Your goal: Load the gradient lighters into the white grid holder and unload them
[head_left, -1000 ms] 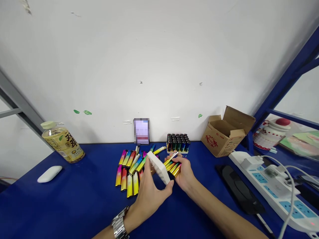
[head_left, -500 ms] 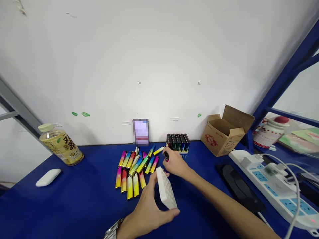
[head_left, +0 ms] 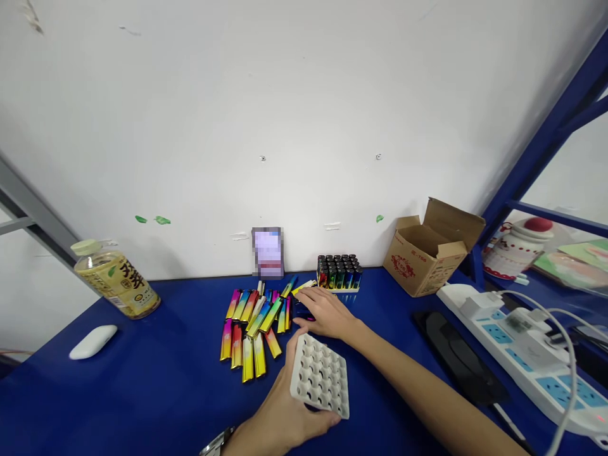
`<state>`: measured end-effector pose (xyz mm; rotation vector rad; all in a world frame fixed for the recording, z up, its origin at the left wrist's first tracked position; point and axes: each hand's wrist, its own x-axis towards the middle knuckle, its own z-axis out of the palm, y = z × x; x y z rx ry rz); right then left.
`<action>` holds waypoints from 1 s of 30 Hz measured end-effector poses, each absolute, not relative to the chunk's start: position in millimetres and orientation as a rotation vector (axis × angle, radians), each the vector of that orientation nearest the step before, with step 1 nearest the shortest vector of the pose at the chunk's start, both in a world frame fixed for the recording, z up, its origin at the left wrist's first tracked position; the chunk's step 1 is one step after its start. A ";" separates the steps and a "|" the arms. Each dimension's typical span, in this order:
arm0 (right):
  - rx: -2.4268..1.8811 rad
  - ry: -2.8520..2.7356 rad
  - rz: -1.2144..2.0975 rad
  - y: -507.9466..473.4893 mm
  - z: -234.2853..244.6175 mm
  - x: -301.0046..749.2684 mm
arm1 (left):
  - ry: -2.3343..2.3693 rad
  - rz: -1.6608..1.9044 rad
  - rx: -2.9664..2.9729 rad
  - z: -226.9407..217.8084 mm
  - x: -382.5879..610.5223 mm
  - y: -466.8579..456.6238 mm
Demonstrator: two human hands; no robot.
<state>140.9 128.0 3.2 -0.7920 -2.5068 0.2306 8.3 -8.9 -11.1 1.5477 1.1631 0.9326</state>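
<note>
My left hand (head_left: 285,415) is closed round an empty white tray (head_left: 322,375) with a grid of holes, held face up just above the blue table (head_left: 166,380). My right hand (head_left: 322,312) reaches forward, its fingers curled on a lighter at the right edge of the pile of colourful lighters (head_left: 251,323). What exactly the fingers pinch is partly hidden. Behind the right hand a second tray full of upright lighters (head_left: 339,272) stands by the wall.
A tea bottle (head_left: 114,277) lies at the left with a white mouse (head_left: 93,341) near it. An open cardboard box (head_left: 430,248) sits at the right. A black flat object (head_left: 463,364) and a white power strip (head_left: 527,351) with cables lie further right.
My left hand brought the white tray toward me and turned it from on edge to face up. My right hand laid down its bunch of lighters and reached to the pile's right edge.
</note>
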 end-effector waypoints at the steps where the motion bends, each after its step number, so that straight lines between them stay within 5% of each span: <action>1: -0.744 -2.459 0.268 127.2 4.3 143.9 | 1.163 0.938 1.508 -9.2 8.4 -8.3; 11: -0.652 -2.250 0.374 105.8 22.4 183.4 | 1.606 0.859 2.109 -10.1 -22.3 -15.3; 18: -0.638 -2.669 0.456 55.3 34.6 196.8 | 1.643 0.768 2.601 -17.5 -13.1 -20.2; 30: -0.532 -2.703 0.554 62.9 28.6 193.2 | 1.573 0.810 2.606 2.2 -22.2 6.8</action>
